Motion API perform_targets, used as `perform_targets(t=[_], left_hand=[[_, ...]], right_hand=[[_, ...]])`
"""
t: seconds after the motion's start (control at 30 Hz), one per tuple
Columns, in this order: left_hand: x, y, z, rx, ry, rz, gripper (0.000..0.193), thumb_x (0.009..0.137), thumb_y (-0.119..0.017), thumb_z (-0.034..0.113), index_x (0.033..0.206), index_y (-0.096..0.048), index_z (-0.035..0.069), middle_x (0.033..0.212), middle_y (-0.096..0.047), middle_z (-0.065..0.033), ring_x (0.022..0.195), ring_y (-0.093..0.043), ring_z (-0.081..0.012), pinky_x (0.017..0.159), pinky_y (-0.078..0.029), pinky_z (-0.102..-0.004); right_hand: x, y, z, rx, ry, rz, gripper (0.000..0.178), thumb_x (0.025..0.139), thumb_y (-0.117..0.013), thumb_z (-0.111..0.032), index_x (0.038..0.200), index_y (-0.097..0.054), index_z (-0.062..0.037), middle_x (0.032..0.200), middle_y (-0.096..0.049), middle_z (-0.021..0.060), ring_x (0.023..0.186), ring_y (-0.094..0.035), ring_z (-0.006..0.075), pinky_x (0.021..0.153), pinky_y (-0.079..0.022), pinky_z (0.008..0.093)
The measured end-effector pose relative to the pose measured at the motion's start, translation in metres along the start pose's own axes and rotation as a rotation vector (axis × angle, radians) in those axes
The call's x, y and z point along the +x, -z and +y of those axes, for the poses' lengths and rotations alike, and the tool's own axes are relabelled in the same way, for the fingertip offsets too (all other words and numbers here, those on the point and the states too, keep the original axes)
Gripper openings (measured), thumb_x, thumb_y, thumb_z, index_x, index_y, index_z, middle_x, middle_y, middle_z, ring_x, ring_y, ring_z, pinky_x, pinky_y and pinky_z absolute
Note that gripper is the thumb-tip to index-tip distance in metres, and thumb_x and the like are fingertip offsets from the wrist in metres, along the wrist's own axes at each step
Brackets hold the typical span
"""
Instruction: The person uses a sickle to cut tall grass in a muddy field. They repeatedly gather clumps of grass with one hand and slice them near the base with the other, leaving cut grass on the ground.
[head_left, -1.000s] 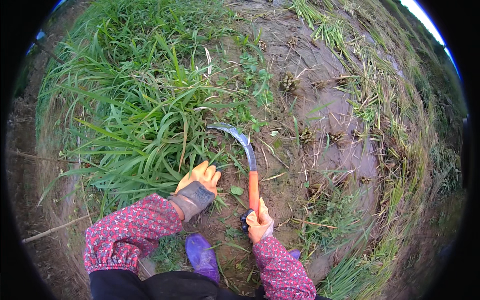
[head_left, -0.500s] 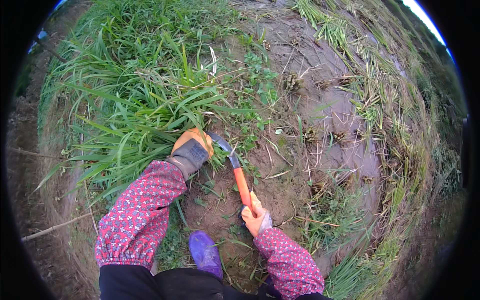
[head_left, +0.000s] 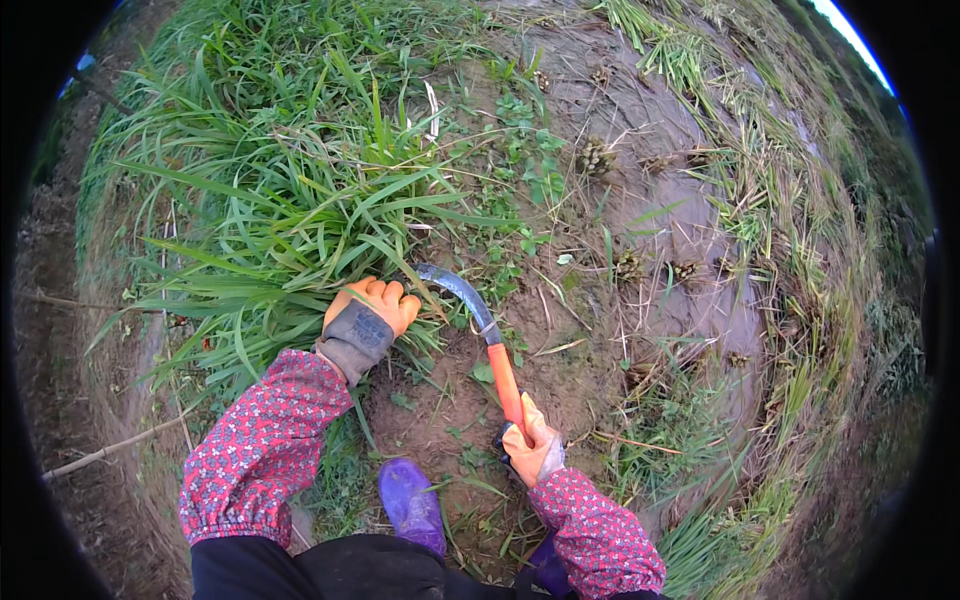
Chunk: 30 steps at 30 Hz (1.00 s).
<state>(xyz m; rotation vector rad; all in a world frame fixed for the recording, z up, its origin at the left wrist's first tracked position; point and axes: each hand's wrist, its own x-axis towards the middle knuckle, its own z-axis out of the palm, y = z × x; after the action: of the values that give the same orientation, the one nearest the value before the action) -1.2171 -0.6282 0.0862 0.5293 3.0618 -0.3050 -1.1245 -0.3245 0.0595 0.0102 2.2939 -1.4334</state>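
My left hand (head_left: 368,318), in an orange and grey work glove, is closed round the base of a thick clump of green grass (head_left: 300,235). The long blades fan out to the left and far side of it. In my right hand (head_left: 533,440), gloved in orange as well, is the orange handle of a sickle (head_left: 505,383). The curved metal blade (head_left: 463,290) reaches away from me. Its tip lies beside the grass, just right of my left fingers. Both forearms wear red flowered sleeve covers (head_left: 268,450).
Bare brown soil (head_left: 430,410) lies between my arms, with a purple boot (head_left: 410,505) on it. Wet mud (head_left: 665,220) with cut stubble (head_left: 596,158) runs along the right. Beyond it lie cut stalks (head_left: 760,215). A thin stick (head_left: 110,452) is at the left.
The sickle has shifted right and toward me, with more of its blade showing. My left hand has moved slightly left and remains closed on the grass.
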Motion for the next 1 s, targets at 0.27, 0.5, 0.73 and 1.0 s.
perform_targets(t=[0.27,0.5,0.73,1.0], left_hand=[[0.031,-0.003,0.004,0.120,0.301,-0.339,0.013,0.082,-0.054,0.010,0.092,-0.062,0.008,0.079,-0.065,-0.0096,0.074,-0.065,-0.0244,0.060,-0.050,-0.0350],[0.039,0.008,-0.001,0.057,0.266,-0.444,0.013,0.076,-0.057,0.010,0.068,-0.067,0.008,0.067,-0.065,-0.0105,0.061,-0.065,-0.0243,0.051,-0.051,-0.0363],[0.038,0.009,-0.002,0.084,0.247,-0.490,0.012,0.075,-0.057,0.010,0.069,-0.068,0.010,0.068,-0.066,-0.0046,0.066,-0.065,-0.0218,0.056,-0.051,-0.0346],[0.040,-0.019,0.001,0.012,0.183,-0.458,0.016,0.077,-0.054,0.010,0.072,-0.069,0.013,0.074,-0.067,-0.0061,0.070,-0.065,-0.0239,0.065,-0.050,-0.0351]], right_hand=[[0.004,-0.001,-0.009,0.029,0.027,-0.038,0.055,0.087,-0.055,-0.008,0.139,-0.037,-0.0068,0.084,-0.054,0.0024,0.067,-0.048,0.0082,0.059,-0.043,0.0238],[0.029,-0.005,-0.007,0.069,-0.027,-0.151,0.057,0.086,-0.055,-0.006,0.138,-0.034,0.0011,0.129,-0.051,0.0155,0.109,-0.053,0.0152,0.089,-0.042,0.0247],[0.030,-0.002,0.005,0.085,-0.070,-0.160,0.057,0.086,-0.054,-0.006,0.138,-0.034,0.0006,0.127,-0.053,0.0141,0.108,-0.053,0.0138,0.091,-0.042,0.0256],[0.041,0.004,-0.007,-0.023,-0.092,-0.174,0.056,0.087,-0.055,-0.012,0.138,-0.035,-0.0032,0.122,-0.056,0.0169,0.107,-0.056,0.0174,0.091,-0.042,0.0278]])
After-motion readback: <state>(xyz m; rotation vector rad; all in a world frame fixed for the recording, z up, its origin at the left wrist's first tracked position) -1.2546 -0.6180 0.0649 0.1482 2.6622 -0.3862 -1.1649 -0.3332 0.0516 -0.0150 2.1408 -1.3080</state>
